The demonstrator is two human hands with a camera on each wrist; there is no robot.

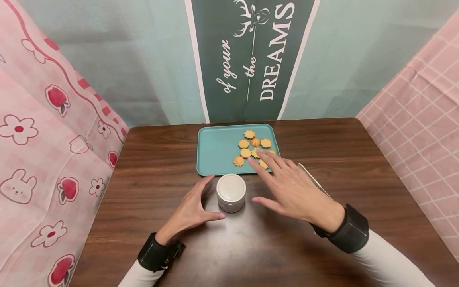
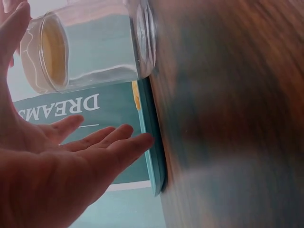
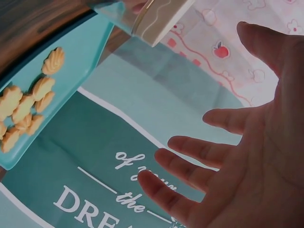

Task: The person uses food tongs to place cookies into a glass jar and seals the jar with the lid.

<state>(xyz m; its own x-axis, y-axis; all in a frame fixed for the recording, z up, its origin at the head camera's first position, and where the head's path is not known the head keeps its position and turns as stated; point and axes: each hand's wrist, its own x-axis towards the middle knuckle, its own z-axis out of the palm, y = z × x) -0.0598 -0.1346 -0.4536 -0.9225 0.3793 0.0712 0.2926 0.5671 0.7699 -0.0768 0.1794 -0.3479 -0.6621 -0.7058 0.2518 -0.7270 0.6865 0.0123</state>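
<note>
A clear glass jar [image 2: 102,47] with a cream lid [image 1: 231,187] stands upright on the table, just in front of the tray. My left hand [image 1: 191,209] curves around the jar's left side, thumb and fingers spread apart with a gap to the glass. To the right of the jar, my right hand [image 1: 290,185] hovers palm down, its fingers spread and holding nothing. Its fingertips overlap the front right of a teal tray [image 1: 216,149] in the head view. Several flower-shaped cookies [image 1: 245,153] lie on the tray's right half, some partly hidden by that hand.
Beyond my right hand, a thin pale-edged object [image 1: 312,178] lies on the brown wooden table [image 1: 337,151], mostly hidden by the forearm. A green curtain with lettering [image 1: 247,59] hangs behind the table. Pink patterned cloths [image 1: 53,139] hang at both sides.
</note>
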